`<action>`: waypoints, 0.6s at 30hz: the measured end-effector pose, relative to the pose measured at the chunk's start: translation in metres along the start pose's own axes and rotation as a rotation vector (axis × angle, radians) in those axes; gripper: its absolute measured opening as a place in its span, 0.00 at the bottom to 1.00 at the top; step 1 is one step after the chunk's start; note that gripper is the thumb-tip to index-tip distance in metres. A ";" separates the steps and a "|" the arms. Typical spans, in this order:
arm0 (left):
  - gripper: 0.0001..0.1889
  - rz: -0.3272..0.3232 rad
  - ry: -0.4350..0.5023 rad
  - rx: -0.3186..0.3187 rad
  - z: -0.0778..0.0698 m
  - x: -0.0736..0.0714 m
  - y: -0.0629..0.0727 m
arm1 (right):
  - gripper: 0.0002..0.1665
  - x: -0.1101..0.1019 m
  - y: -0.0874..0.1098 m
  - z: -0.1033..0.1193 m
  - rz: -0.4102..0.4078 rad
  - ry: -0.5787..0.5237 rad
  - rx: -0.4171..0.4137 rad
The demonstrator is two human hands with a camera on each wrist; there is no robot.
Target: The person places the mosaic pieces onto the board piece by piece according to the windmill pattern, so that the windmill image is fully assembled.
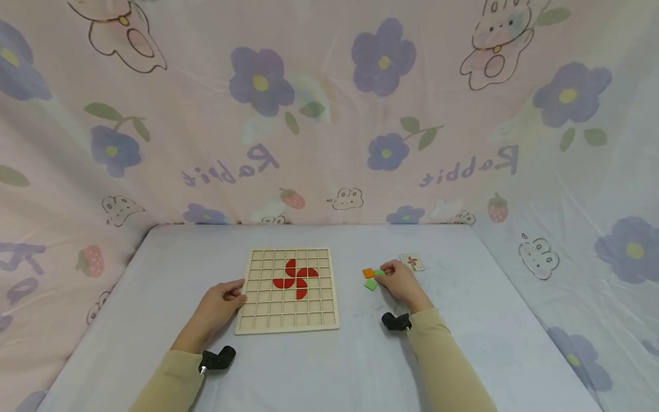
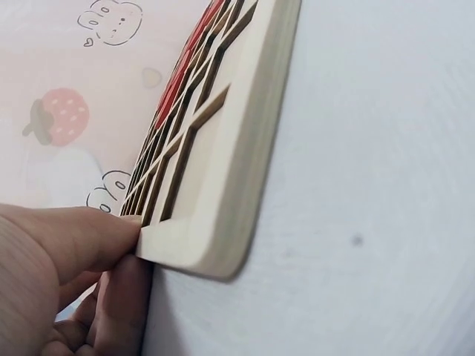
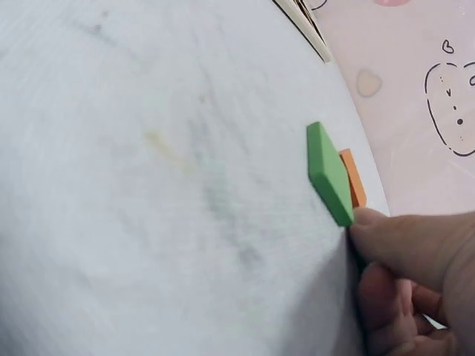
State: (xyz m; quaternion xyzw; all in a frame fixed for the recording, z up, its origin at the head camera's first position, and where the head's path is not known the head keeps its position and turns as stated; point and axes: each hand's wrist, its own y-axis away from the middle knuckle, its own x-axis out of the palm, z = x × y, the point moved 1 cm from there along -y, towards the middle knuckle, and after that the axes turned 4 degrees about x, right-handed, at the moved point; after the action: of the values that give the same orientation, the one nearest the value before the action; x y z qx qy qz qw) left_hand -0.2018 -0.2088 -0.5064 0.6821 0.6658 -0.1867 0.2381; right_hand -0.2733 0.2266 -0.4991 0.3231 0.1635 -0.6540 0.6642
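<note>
A square wooden grid board (image 1: 314, 318) lies on the table, with several red quarter-round pieces (image 1: 301, 290) set as a pinwheel near its middle. My left hand (image 1: 216, 309) grips the board's left edge; in the left wrist view the thumb lies at the wooden rim (image 2: 230, 215), with curled fingers below. To the right of the board, my right hand (image 1: 404, 285) pinches a green tile (image 1: 379, 272) between thumb and fingers. Beside it lie a second green tile (image 1: 370, 284) and an orange tile (image 1: 368, 273). The right thumb partly hides the tiles in the right wrist view.
A small card (image 1: 418, 264) printed with a red pinwheel on a grid lies just beyond the right hand. The white table (image 1: 494, 320) ends at a patterned cloth (image 1: 319, 131) hanging behind and along the sides. Black wrist mounts (image 1: 218, 359) sit at both sleeves.
</note>
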 end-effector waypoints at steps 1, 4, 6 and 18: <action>0.26 0.001 0.000 0.000 -0.001 0.000 -0.001 | 0.21 -0.001 0.000 0.000 -0.002 0.003 0.001; 0.26 0.009 -0.003 -0.002 0.000 0.001 -0.002 | 0.20 -0.001 0.001 -0.001 -0.003 0.004 -0.002; 0.26 0.007 -0.003 0.001 0.002 0.001 -0.002 | 0.20 0.001 0.001 -0.001 -0.007 0.001 -0.005; 0.26 0.003 -0.005 0.002 0.000 0.000 -0.003 | 0.14 0.002 0.000 -0.002 -0.042 -0.028 -0.019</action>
State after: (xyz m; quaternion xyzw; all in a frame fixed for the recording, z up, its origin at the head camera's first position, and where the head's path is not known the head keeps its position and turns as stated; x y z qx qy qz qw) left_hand -0.2044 -0.2085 -0.5064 0.6826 0.6641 -0.1888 0.2394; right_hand -0.2725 0.2261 -0.5016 0.3041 0.1671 -0.6709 0.6554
